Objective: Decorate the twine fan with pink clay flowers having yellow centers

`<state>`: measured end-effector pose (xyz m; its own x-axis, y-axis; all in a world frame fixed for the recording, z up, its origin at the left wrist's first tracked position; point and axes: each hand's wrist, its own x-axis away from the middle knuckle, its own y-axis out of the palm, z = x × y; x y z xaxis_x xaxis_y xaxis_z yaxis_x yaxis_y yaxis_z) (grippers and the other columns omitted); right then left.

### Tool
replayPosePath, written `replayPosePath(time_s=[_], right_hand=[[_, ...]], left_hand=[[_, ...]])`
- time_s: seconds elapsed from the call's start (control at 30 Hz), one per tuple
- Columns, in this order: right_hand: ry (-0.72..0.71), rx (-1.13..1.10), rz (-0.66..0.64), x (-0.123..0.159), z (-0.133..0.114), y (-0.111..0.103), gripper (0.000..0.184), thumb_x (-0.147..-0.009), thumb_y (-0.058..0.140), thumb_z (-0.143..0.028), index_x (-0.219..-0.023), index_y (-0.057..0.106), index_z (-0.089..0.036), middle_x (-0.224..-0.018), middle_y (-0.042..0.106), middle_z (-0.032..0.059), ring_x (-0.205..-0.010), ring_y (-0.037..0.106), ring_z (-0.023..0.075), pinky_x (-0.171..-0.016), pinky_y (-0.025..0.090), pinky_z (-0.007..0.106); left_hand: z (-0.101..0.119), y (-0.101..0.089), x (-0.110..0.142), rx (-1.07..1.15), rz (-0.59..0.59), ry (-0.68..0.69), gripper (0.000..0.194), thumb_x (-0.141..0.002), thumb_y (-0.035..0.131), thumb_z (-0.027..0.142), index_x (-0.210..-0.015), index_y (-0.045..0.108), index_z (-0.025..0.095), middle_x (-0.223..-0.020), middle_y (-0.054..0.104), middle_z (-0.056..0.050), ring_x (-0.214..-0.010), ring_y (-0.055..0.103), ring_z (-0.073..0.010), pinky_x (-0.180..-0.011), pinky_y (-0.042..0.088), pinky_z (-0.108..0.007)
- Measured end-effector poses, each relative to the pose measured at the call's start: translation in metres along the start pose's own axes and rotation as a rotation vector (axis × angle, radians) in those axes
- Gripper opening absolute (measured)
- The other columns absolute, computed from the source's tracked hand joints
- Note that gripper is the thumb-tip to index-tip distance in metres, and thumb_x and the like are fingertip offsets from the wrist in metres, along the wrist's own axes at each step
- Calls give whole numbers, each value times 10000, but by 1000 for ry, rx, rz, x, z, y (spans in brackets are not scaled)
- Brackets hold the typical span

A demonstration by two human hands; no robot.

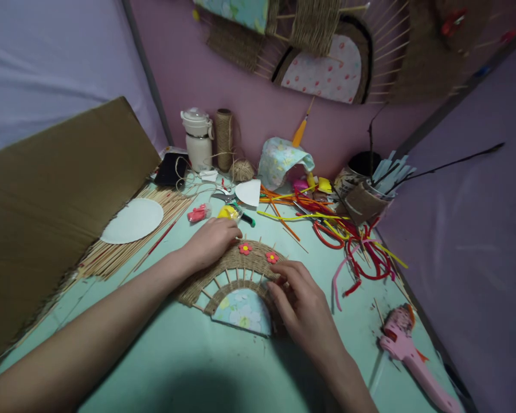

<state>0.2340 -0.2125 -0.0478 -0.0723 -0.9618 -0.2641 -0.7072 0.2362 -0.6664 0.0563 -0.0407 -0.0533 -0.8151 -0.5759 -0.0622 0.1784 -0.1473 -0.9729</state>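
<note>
A half-round woven twine fan (226, 269) with thin stick ribs lies on the table before me. Its inner half-circle is covered in blue floral cloth (243, 312). Two red flowers with yellow centres, one left (245, 248) and one right (272, 257), sit on the outer woven band. My left hand (215, 240) is at the fan's upper left edge, fingers bent and close together; what its fingertips hold, if anything, is hidden. Over the fan's right side rests my right hand (303, 295), thumb and fingers apart, covering that part. A yellow clay packet (229, 213) lies just beyond my left fingers.
Bamboo sticks (107, 252) and a white oval (133, 221) lie left by a cardboard sheet (60, 201). Behind are a white bottle (198, 143) and twine spool (224, 140). Red-handled scissors (327, 235) lie among pipe cleaners. A pink glue gun (413, 361) is at right.
</note>
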Motion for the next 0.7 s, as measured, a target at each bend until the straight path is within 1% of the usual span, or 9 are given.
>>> replayPosePath(time_s=[0.07,0.17,0.3,0.47,0.57,0.7], right_hand=[[0,-2,-4,0,0,0,195,-932,512,-206,-1110,592,-210,-1166,602,110,-1039,619,229,-838,548,373],[4,5,-14,1,0,-1,191,-934,514,-213,-1111,588,-208,-1175,597,110,-1071,602,236,-852,541,380],[5,13,-24,0,-1,0,183,-936,514,-215,-1105,584,-205,-1143,605,100,-1085,594,238,-887,527,393],[5,24,-27,-1,-1,1,186,-933,519,-219,-1108,583,-213,-1157,604,101,-1086,594,239,-903,522,402],[5,47,-42,-1,0,2,197,-936,519,-229,-1121,581,-207,-1153,607,101,-1077,602,241,-904,523,412],[-1,80,-44,0,1,2,206,-930,527,-237,-1125,589,-206,-1173,614,108,-1030,626,240,-869,539,410]], left_hand=[[1,1,-5,-4,-15,9,208,-919,481,209,-955,685,182,-936,656,-63,-928,594,-220,-789,400,-346],[0,6,-8,9,-18,23,214,-922,465,205,-905,678,184,-911,644,-54,-915,580,-210,-818,401,-339],[0,9,-7,22,-15,27,217,-928,448,205,-883,659,178,-903,628,-56,-903,569,-206,-835,408,-334],[2,7,-7,-11,-18,1,197,-921,426,177,-882,619,162,-911,614,-70,-888,556,-214,-793,422,-333],[1,8,-6,-29,7,-17,189,-918,410,165,-894,597,161,-910,613,-72,-872,555,-216,-784,424,-339],[-6,6,-3,9,61,-48,206,-918,387,165,-918,593,169,-914,624,-76,-870,559,-221,-783,428,-351]])
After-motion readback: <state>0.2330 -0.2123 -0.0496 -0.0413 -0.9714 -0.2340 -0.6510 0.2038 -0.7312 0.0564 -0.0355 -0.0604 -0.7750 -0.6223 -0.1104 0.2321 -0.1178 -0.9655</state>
